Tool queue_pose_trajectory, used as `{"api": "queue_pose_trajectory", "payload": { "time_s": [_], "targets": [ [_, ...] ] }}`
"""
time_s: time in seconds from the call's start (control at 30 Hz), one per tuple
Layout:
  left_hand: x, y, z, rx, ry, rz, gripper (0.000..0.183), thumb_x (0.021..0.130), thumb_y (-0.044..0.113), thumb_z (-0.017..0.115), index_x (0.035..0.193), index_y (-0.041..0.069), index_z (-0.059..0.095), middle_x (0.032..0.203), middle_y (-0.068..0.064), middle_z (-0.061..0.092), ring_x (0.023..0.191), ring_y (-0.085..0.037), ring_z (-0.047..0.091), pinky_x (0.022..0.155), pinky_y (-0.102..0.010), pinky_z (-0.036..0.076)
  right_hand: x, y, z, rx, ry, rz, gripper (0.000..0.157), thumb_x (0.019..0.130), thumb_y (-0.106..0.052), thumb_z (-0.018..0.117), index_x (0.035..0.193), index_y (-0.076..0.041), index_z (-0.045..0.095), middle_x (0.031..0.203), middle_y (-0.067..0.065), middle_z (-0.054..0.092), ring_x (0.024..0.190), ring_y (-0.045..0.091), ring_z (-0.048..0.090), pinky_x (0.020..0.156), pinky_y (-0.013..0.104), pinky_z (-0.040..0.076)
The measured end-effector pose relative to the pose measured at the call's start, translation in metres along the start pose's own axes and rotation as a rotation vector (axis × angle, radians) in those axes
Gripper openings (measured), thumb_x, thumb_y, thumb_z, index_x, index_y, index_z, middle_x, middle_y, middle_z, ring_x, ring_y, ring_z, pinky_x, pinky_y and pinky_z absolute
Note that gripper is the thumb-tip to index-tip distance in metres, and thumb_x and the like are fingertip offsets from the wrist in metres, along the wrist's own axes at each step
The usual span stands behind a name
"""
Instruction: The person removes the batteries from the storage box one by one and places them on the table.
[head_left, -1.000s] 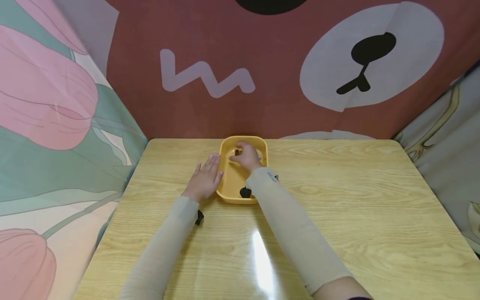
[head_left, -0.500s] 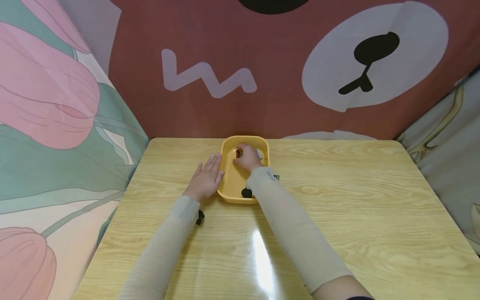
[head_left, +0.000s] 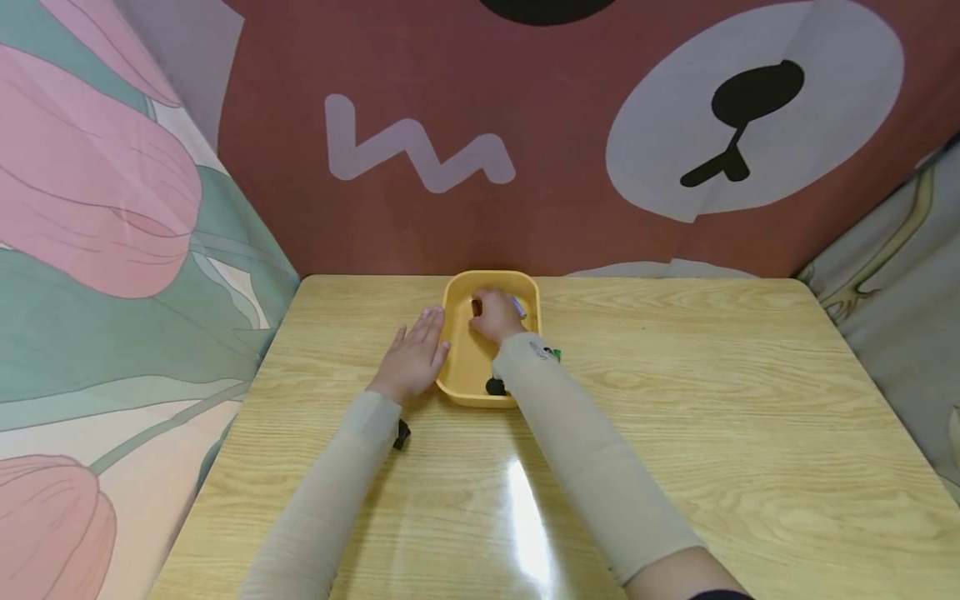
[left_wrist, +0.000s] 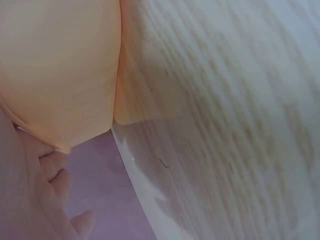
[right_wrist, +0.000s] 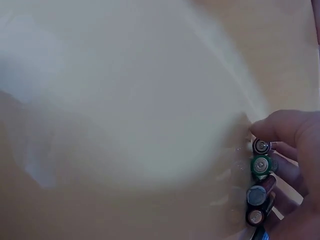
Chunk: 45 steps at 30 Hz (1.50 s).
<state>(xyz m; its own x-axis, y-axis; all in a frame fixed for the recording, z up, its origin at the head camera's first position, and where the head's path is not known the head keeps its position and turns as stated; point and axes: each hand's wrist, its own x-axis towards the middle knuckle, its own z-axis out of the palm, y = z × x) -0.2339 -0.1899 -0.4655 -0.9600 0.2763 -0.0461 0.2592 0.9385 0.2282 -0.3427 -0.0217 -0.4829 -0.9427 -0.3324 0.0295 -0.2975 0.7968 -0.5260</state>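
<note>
A: Where are the batteries (right_wrist: 257, 195)?

B: In a row, side by side, toward the far end of the yellow tray (head_left: 468, 357), beneath the right hand (head_left: 497, 317).

A: And the fingers?

B: The right hand's are curled round the row; how firmly they squeeze, I can't tell. The left hand (head_left: 408, 358) has its fingers straight, laid along the tray's left side.

A: How would you do this well?

B: Gently. Round cells roll, so I'd gather them with light, even pressure and square up the ends, which look slightly staggered. The left palm should brace the tray so it doesn't slide on the table (head_left: 712, 392).

A: Any brands?

B: None I can read. From the right wrist I see green, black and dark red casings, one coppery tip and some silver ones, but no legible lettering. The right sleeve (head_left: 585, 450) carries dark print at the cuff, too small to make out.
</note>
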Motion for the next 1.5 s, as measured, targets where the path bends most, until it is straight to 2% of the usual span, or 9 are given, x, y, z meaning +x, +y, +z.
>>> {"api": "queue_pose_trajectory", "payload": {
  "time_s": [0.17,0.27,0.5,0.7,0.93,1.27,1.5],
  "targets": [
    [0.0006,0.0003,0.0001,0.004,0.001,-0.002,0.058,0.103,0.037,0.023,0.152,0.013,0.001,0.157,0.001,0.002,0.143,-0.015,-0.002,0.114,-0.048,0.007,-0.0001,-0.0018,-0.0014,-0.065,-0.028,0.020,0.048,0.080,-0.020,0.070,0.126,-0.010,0.058,0.123,0.007,0.059,0.112,0.029,0.049,0.094,0.040,0.038],
    [0.0009,0.0007,-0.0002,0.006,0.005,-0.001,0.058,0.103,0.037,0.023,0.152,0.013,0.002,0.157,0.001,0.003,0.143,-0.015,-0.001,0.114,-0.048,0.007,-0.0007,-0.0025,-0.0022,-0.072,-0.039,0.029,0.051,0.080,-0.019,0.069,0.129,-0.011,0.057,0.126,0.007,0.057,0.115,0.031,0.047,0.094,0.041,0.038],
    [0.0016,-0.0005,0.0006,0.013,0.010,-0.001,0.058,0.103,0.037,0.024,0.152,0.012,0.003,0.157,0.000,0.004,0.143,-0.015,0.000,0.114,-0.048,0.008,0.0020,-0.0003,-0.0008,-0.068,-0.047,-0.010,0.033,0.080,-0.014,0.069,0.112,-0.008,0.062,0.113,0.008,0.060,0.105,0.027,0.050,0.093,0.038,0.036],
    [0.0021,-0.0007,0.0018,0.016,0.013,0.001,0.058,0.103,0.037,0.024,0.152,0.012,0.004,0.157,0.000,0.004,0.143,-0.015,0.000,0.114,-0.048,0.009,0.0031,0.0023,-0.0014,-0.032,-0.057,-0.017,0.047,0.079,-0.013,0.071,0.124,-0.006,0.059,0.121,0.009,0.059,0.112,0.026,0.049,0.101,0.036,0.031],
    [0.0017,-0.0006,0.0015,0.015,0.015,0.001,0.058,0.103,0.037,0.023,0.152,0.011,0.004,0.157,0.000,0.004,0.143,-0.015,0.000,0.114,-0.049,0.009,0.0035,0.0031,-0.0008,-0.001,-0.065,0.011,0.050,0.081,-0.019,0.073,0.127,-0.007,0.058,0.125,0.007,0.058,0.116,0.026,0.047,0.102,0.036,0.033],
    [0.0013,0.0009,0.0000,0.015,0.017,0.003,0.059,0.103,0.037,0.024,0.152,0.011,0.005,0.157,-0.001,0.005,0.143,-0.015,0.001,0.114,-0.049,0.009,0.0027,0.0035,-0.0004,0.052,-0.030,-0.013,0.050,0.080,-0.019,0.074,0.125,-0.004,0.059,0.120,0.007,0.061,0.110,0.023,0.056,0.094,0.034,0.044],
    [0.0012,-0.0002,-0.0004,0.022,0.015,0.003,0.058,0.103,0.036,0.024,0.152,0.011,0.004,0.157,-0.002,0.006,0.143,-0.016,0.001,0.114,-0.049,0.008,0.0012,0.0003,-0.0037,0.154,-0.028,-0.003,0.050,0.081,-0.019,0.074,0.125,-0.003,0.058,0.117,0.009,0.062,0.107,0.022,0.058,0.091,0.033,0.047]
  ]
}}
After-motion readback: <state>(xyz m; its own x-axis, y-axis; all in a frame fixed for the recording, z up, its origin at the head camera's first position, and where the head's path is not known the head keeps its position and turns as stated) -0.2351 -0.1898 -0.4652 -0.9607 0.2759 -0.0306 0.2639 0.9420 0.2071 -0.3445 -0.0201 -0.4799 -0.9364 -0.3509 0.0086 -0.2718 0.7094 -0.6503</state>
